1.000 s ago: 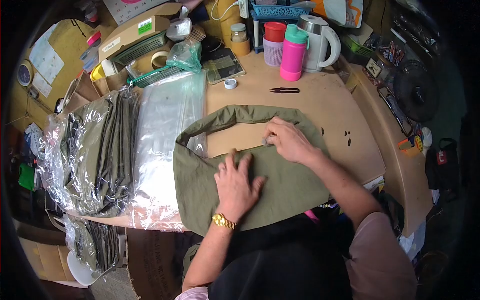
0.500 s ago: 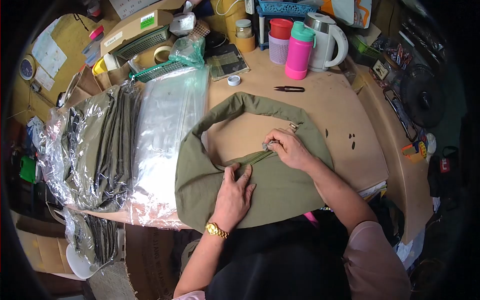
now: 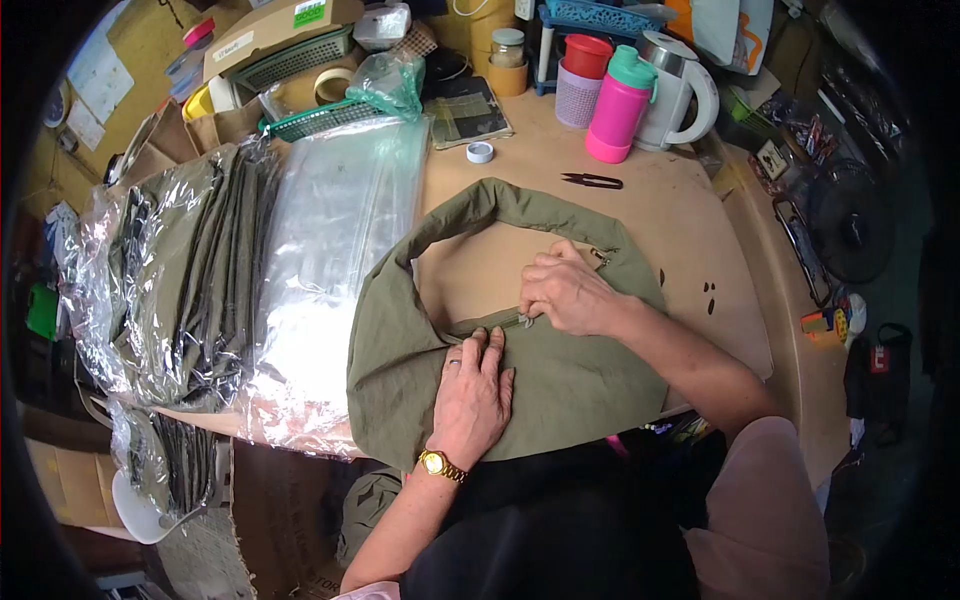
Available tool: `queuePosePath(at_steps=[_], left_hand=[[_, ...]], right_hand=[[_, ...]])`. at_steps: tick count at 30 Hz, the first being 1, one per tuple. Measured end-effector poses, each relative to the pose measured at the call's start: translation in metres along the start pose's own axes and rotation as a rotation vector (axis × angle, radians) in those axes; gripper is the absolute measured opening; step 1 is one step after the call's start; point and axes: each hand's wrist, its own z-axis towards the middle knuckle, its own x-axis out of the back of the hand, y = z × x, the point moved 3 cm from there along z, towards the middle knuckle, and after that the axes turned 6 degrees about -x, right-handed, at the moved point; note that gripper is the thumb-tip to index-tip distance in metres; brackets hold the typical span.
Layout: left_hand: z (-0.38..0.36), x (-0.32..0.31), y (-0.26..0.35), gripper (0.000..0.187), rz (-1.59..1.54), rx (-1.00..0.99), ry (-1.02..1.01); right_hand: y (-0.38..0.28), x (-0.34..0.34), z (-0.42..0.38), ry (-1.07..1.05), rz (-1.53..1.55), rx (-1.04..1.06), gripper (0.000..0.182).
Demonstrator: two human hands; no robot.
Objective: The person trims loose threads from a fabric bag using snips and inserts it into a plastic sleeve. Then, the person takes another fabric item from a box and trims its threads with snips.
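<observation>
On bag (image 3: 510,390): L hand (image 3: 470,400) flat, R hand (image 3: 568,292) pinching cloth (image 3: 527,320).

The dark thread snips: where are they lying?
In the head view, the dark thread snips lie on the table, right of centre, between the pink bottle and the olive bag's strap.

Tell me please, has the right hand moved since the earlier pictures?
Yes. The right hand has moved farther from the dark snips on the table, toward the left hand.
</observation>
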Motion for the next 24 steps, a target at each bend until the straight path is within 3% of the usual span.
queuePosePath(at_steps=[2, 4, 5, 7, 9, 11, 13, 16, 18, 22, 24], left_hand=[[-0.001, 0.0, 0.001, 0.054, 0.004, -0.001, 0.003], [-0.001, 0.001, 0.002, 0.054, -0.019, 0.008, 0.009], [0.0, 0.002, 0.002, 0.054, -0.041, 0.021, 0.017], [-0.001, 0.004, 0.002, 0.055, -0.072, 0.02, 0.02], [0.0, 0.006, 0.002, 0.056, -0.095, 0.012, 0.02], [0.001, 0.007, 0.002, 0.057, -0.121, 0.013, 0.032], [0.0, 0.006, 0.002, 0.058, -0.127, 0.019, 0.032], [0.002, 0.008, 0.001, 0.058, -0.135, 0.033, 0.017], [0.002, 0.007, 0.0, 0.058, -0.147, 0.049, -0.01], [0.0, 0.008, 0.0, 0.057, -0.113, 0.027, 0.028], [0.001, 0.007, 0.0, 0.056, -0.113, 0.014, 0.054]], right_hand=[[-0.002, -0.01, 0.001, -0.077, -0.012, -0.035, 0.009], [-0.005, -0.018, 0.005, 0.115, 0.097, -0.114, 0.007], [-0.003, -0.014, 0.006, 0.111, 0.093, -0.112, 0.007], [-0.008, 0.002, 0.015, -0.33, -0.172, -0.108, 0.004], [-0.002, 0.036, 0.048, -0.245, 0.01, -0.167, 0.008], [0.035, 0.059, 0.098, 0.107, 0.085, -0.292, 0.011], [0.078, 0.061, 0.142, 0.239, -0.051, -0.366, 0.012], [0.134, 0.022, 0.191, 0.227, -0.066, -0.494, 0.014], [0.145, -0.006, 0.205, 0.218, -0.419, -0.59, 0.015], [0.14, -0.014, 0.199, 0.193, -0.462, -0.599, 0.017], [0.14, -0.01, 0.2, 0.232, -0.501, -0.495, 0.016]])
